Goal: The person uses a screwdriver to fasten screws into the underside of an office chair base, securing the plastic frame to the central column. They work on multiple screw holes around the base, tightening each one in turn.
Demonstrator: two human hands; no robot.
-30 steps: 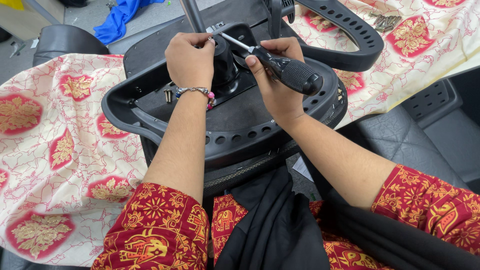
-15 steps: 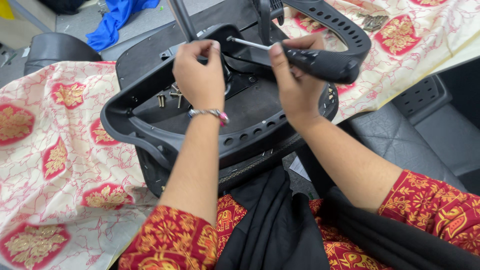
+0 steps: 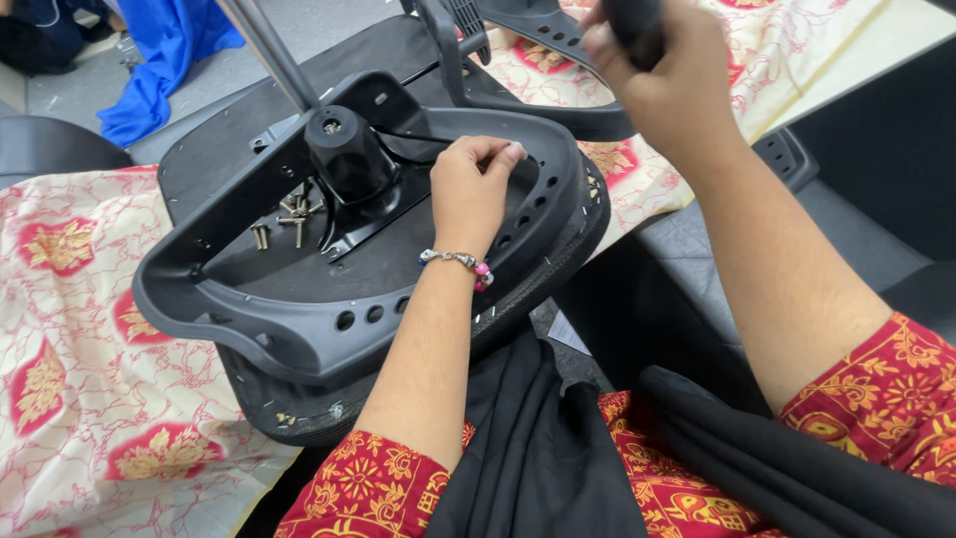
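Upturned chair seat [image 3: 329, 319], black plastic underside facing up, sits in the person's lap with one edge over a red-and-cream patterned cloth [image 3: 70, 399]. Bolted in the middle is the metal mechanism plate [image 3: 368, 214] with its round black hub [image 3: 344, 149], and a little pile of loose screws [image 3: 284, 219] lies right beside it in the shell. Left hand [image 3: 468, 194] is down at the plate's edge, fingertips pinched together; probably on a small screw, but I can't actually see one. Right hand [image 3: 662, 75] is lifted up and away, fist wrapped round a black screwdriver handle [image 3: 632, 25]. Looks like mid-fastening to me: next bit needs the tip lined up dead square on the hole.
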